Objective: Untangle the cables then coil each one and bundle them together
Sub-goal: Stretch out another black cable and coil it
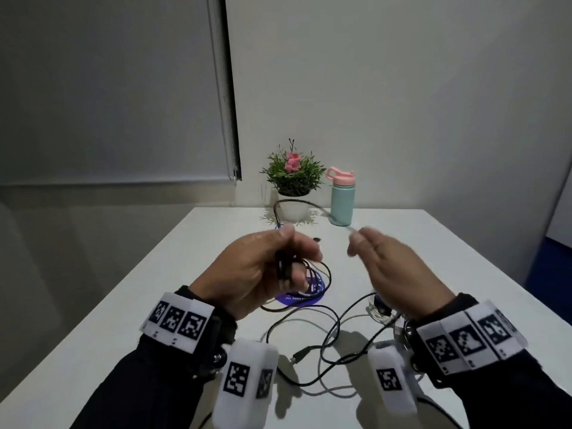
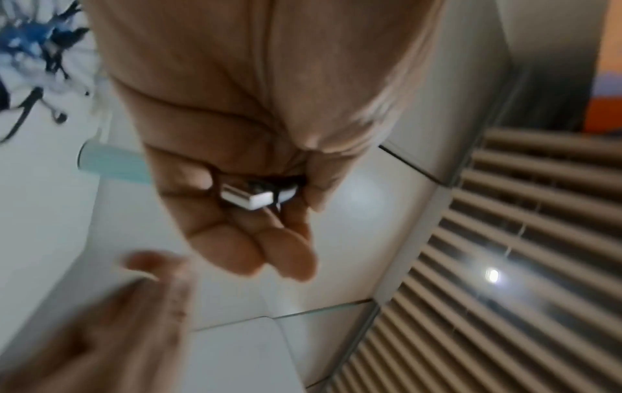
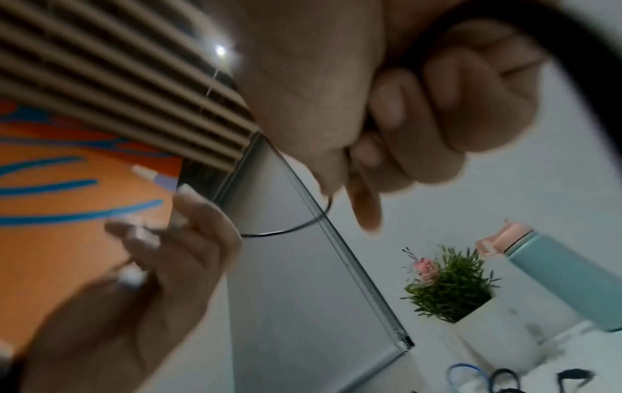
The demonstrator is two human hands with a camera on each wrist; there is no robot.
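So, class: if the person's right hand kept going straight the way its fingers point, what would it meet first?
Probably the teal bottle: the right hand points up-table towards it, pinching a cable. Depth is unclear.

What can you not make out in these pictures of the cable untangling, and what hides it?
Head view: motion blur smears the right hand where it pinches the black cable.
Head view: the left hand and its cable loops cover the blue disc; its print is unreadable.
Head view: the right hand also hides part of the loose cables; their number is unclear.
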